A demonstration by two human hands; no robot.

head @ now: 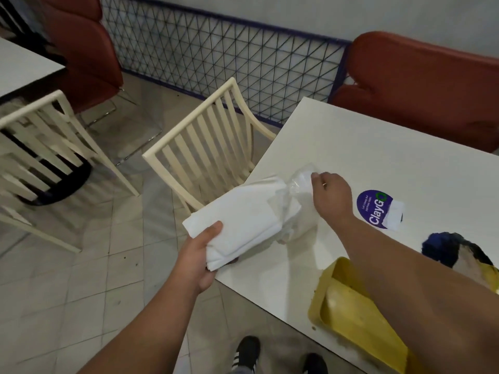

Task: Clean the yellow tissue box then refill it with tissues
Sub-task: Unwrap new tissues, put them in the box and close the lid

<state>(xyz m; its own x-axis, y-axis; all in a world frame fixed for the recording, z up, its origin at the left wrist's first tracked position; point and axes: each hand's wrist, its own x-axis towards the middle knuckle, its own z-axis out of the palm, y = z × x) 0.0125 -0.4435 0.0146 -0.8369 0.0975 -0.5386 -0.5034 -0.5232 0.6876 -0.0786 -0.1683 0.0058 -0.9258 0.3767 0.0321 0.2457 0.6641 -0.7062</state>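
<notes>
A white stack of tissues (pixel 240 220) juts out over the table's left edge, half inside a clear plastic wrapper (pixel 299 201). My left hand (pixel 201 255) grips the stack's near end, thumb on top. My right hand (pixel 330 197) pinches the wrapper's far end above the white table (pixel 378 157). The yellow tissue box (pixel 351 314) lies open on the table's near corner, partly hidden under my right forearm; its inside looks empty.
A dark blue cloth (pixel 442 249) lies on the table behind my right arm, beside a round purple sticker (pixel 374 209) with a torn white patch. A cream slatted chair (pixel 205 147) stands at the table's left edge. Red seats, a wire fence and another table surround.
</notes>
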